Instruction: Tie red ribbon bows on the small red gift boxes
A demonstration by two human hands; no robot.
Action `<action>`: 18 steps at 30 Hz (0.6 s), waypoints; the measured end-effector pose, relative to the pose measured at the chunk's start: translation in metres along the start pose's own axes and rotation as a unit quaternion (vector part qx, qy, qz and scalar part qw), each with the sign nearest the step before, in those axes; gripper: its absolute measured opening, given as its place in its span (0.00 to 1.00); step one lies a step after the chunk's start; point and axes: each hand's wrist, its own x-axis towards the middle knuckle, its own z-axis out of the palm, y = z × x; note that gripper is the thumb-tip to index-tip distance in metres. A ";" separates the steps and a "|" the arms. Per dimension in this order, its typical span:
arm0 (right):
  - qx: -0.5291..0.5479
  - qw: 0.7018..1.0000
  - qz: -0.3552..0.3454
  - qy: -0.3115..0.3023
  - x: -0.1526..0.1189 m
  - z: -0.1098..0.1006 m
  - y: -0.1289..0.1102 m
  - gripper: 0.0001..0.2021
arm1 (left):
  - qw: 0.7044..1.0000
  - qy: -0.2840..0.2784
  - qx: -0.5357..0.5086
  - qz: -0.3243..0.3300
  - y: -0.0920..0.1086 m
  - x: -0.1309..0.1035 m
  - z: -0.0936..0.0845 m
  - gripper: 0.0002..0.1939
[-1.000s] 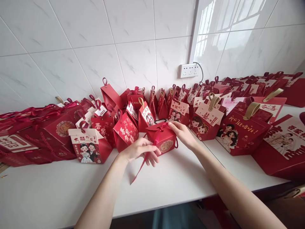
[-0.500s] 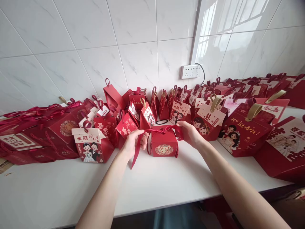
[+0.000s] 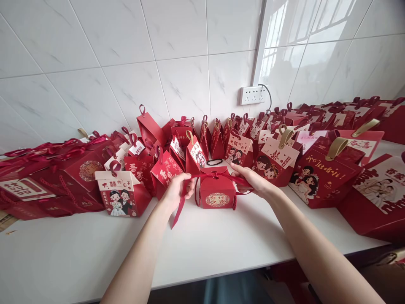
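Your left hand (image 3: 179, 190) pinches red ribbon (image 3: 179, 211), tail hanging below fingers; your right hand (image 3: 251, 178) grips same ribbon opposite. Red box (image 3: 217, 188) stands on desk (image 3: 228, 245) between both hands, ribbon meeting its top. Harder pull from one side could drag or tip box; loose pinch could let ribbon slip. Forward swing of left hand could knock red bag (image 3: 165, 169) just beyond it.

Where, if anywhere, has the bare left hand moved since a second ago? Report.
Yes: the left hand moved leftward and slightly up the picture, judged against the white rectangular socket strip.
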 end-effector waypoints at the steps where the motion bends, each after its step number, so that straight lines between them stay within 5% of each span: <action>1: -0.002 1.000 0.002 -0.006 0.000 0.000 0.000 0.27 | 1.000 -0.003 0.007 -0.013 0.000 -0.001 0.000 0.06; 6: -0.027 0.998 -0.019 -0.050 0.001 -0.006 0.004 0.21 | 0.999 0.002 0.037 -0.037 0.000 -0.001 0.003 0.03; 12: 0.042 0.993 -0.039 -0.104 0.003 -0.009 0.007 0.13 | 0.997 0.051 0.054 0.008 -0.006 0.006 0.001 0.02; 18: 0.051 0.996 0.005 -0.076 0.003 -0.004 0.007 0.18 | 0.996 -0.001 0.078 0.032 -0.006 0.000 0.002 0.13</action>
